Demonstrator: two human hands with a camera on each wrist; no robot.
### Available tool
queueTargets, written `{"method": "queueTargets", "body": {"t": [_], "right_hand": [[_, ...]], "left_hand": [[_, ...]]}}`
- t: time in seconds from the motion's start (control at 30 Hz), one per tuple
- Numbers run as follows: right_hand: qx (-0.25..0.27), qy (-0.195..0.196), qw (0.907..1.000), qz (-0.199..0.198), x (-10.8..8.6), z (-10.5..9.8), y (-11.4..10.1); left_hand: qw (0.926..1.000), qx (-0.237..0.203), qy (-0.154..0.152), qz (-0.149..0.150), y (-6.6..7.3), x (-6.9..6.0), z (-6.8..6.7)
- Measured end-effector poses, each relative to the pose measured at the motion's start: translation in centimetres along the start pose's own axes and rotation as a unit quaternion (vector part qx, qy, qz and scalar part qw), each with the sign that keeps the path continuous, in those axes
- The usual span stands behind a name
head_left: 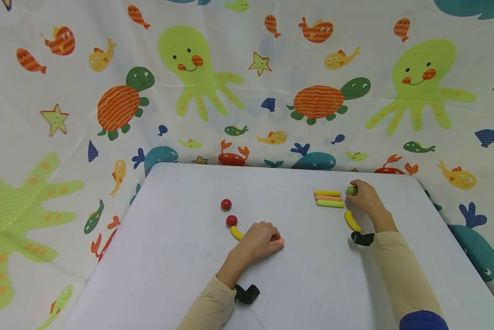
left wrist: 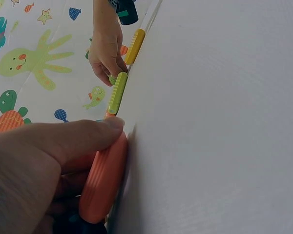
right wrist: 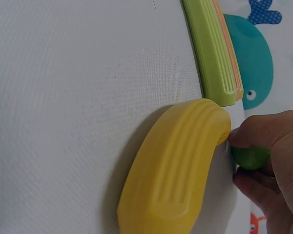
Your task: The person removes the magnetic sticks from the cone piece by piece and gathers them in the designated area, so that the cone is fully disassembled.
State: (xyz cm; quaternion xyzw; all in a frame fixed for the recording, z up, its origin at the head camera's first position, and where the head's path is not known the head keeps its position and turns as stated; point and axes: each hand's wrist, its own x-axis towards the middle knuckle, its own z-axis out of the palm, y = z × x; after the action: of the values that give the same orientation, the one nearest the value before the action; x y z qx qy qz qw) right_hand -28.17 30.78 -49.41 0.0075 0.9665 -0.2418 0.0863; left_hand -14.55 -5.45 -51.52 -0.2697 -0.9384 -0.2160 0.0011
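Note:
The left hand (head_left: pixel 257 241) pinches an orange-pink stick (head_left: pixel 278 241), seen close up as a ridged orange stick (left wrist: pixel 105 178) in the left wrist view. Just behind that hand lies a curved yellow piece (head_left: pixel 236 233) touching a red ball (head_left: pixel 231 221). At the right, the right hand (head_left: pixel 366 200) holds a small green ball (head_left: pixel 351 190) between thumb and fingers. Beside it are a yellow stick (head_left: pixel 327 193), a pale orange stick (head_left: pixel 328 198) and a green stick (head_left: pixel 330 204), lying side by side. A curved yellow piece (right wrist: pixel 176 165) lies nearest the right hand.
Another red ball (head_left: pixel 226 204) sits toward the back of the white table (head_left: pixel 181 256). A patterned cloth (head_left: pixel 230 91) with sea animals hangs behind the table and down its sides. Black wrist devices (head_left: pixel 247 294) are on both arms.

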Motion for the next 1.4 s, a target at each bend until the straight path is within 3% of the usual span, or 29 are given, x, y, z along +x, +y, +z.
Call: {"method": "queueTargets", "body": {"t": [0.47,0.8,1.13,1.4], "right_hand": [[0.010,-0.006,0.9998,-0.017,-0.6,-1.1,0.2],[-0.001,0.035,0.9988,-0.035,-1.9,-1.9,-0.7],[-0.001,0.085,0.9946,-0.059,-3.2,-1.2,-1.8],[0.011,0.091,0.9923,-0.083,-4.3,-0.8,-3.6]], "left_hand": [[1.0000,0.004,0.002,0.002,-0.1,0.1,-0.1],[1.0000,0.003,-0.006,-0.005,-0.1,0.2,-0.1],[1.0000,0.007,-0.001,-0.004,-0.1,0.3,-0.1],[0.9999,-0.004,0.004,-0.012,-0.3,0.0,-0.5]]}}
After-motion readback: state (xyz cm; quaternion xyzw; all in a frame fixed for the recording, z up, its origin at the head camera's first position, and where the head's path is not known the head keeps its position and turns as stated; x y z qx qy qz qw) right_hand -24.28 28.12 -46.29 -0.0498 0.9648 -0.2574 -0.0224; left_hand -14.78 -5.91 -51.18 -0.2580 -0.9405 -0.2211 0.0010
